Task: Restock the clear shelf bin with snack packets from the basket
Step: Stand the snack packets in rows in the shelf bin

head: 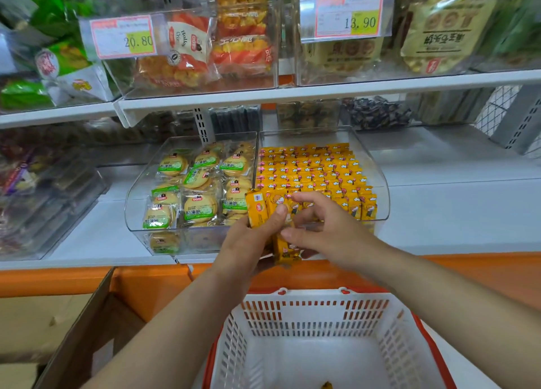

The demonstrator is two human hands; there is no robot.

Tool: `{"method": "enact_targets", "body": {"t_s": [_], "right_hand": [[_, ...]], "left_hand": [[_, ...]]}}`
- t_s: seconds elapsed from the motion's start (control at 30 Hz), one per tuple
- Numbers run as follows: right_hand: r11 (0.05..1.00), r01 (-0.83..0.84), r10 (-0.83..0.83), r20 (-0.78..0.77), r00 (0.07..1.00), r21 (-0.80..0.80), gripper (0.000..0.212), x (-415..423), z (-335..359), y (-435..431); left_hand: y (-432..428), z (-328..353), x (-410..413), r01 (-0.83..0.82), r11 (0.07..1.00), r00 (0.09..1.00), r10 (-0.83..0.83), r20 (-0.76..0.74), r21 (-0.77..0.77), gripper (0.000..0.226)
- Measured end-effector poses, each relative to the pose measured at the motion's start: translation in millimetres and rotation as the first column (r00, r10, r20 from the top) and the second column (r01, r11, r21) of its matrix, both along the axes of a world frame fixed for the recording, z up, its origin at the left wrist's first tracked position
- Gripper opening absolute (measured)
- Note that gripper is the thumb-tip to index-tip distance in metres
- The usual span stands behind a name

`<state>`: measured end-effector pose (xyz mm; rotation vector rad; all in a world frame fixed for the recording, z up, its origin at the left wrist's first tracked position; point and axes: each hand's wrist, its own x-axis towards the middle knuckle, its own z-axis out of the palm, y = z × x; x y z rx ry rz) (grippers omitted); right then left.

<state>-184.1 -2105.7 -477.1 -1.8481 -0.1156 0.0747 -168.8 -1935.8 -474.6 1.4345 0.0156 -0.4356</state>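
Bright, even overhead store light; glare on the clear bins (pixel 377 183), edges blurred and bowed by wide-angle distortion.

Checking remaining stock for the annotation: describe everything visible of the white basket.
The basket is white plastic with slotted walls and a red-orange rim. It sits upright before the orange shelf base. Nearly empty: one yellow packet shows on its floor. Neither the left hand nor the right hand, both above it, touches it.

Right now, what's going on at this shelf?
A person's left hand grips a bunch of yellow snack packets at the front of the clear bin, which already holds neat rows of them. The right hand reaches into the bunch; whether its fingers pinch a packet is unclear. The white basket below looks nearly empty, one yellow piece at its bottom.
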Motion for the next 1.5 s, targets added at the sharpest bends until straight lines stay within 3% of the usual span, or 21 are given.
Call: {"method": "enact_targets", "body": {"t_s": [0.13,0.33,0.43,0.53,0.6,0.7,0.8,0.87,1.13,1.33,1.4,1.47,1.5], "right_hand": [[0.993,-0.074,0.081,-0.064,0.995,0.095,0.079,2,5,-9],[0.962,-0.095,0.123,-0.098,0.987,0.255,0.057,13,1,-11],[0.949,0.012,-0.007,-0.016,1.000,0.316,0.047,23,7,-14],[0.958,0.240,-0.268,0.194,0.944,0.154,0.038,41,9,-23],[0.943,0.331,-0.300,0.335,0.893,-0.039,0.036,50,6,-26],[0.917,0.284,-0.153,0.412,0.898,-0.279,0.033,60,-5,-25],[0.752,0.257,0.000,0.390,0.921,-0.607,0.033,66,-12,-22],[0.668,0.219,0.061,0.346,0.936,-0.711,0.036,68,-15,-22],[0.555,0.091,0.173,0.222,0.960,-0.827,0.024,65,-16,-25],[0.466,0.043,0.209,0.157,0.965,-0.884,0.042,65,-17,-24],[0.432,0.094,0.182,0.188,0.965,-0.897,0.046,62,-14,-21],[0.494,0.212,0.152,0.324,0.934,-0.843,0.041,57,-9,-14],[0.583,0.252,0.106,0.380,0.919,-0.772,0.035,45,-4,-21]], "left_hand": [[2,1,1,0.008,1.000,1.000,-0.008,-0.023,-0.021,0.047],[12,-3,4,-0.049,0.999,0.999,0.049,-0.010,0.002,0.025],[18,-4,7,-0.097,0.995,0.995,0.097,-0.010,0.024,0.022],[24,-3,9,-0.130,0.991,0.991,0.131,-0.010,0.039,0.020],[28,-3,9,-0.135,0.990,0.991,0.135,-0.002,0.048,0.020],[33,-2,7,-0.137,0.990,0.991,0.137,-0.004,0.045,0.019],[38,-2,7,-0.147,0.988,0.989,0.148,-0.016,0.049,0.019],[41,-2,8,-0.153,0.987,0.988,0.154,-0.016,0.054,0.021],[45,-2,10,-0.153,0.986,0.988,0.154,-0.020,0.060,0.016],[46,-7,9,-0.124,0.991,0.991,0.126,-0.054,0.041,0.016],[45,-9,10,-0.124,0.992,0.988,0.125,-0.085,0.018,0.018],[45,-10,10,-0.112,0.994,0.987,0.110,-0.114,-0.012,0.016],[35,-6,5,-0.088,0.996,0.990,0.085,-0.116,-0.021,0.015]]}}
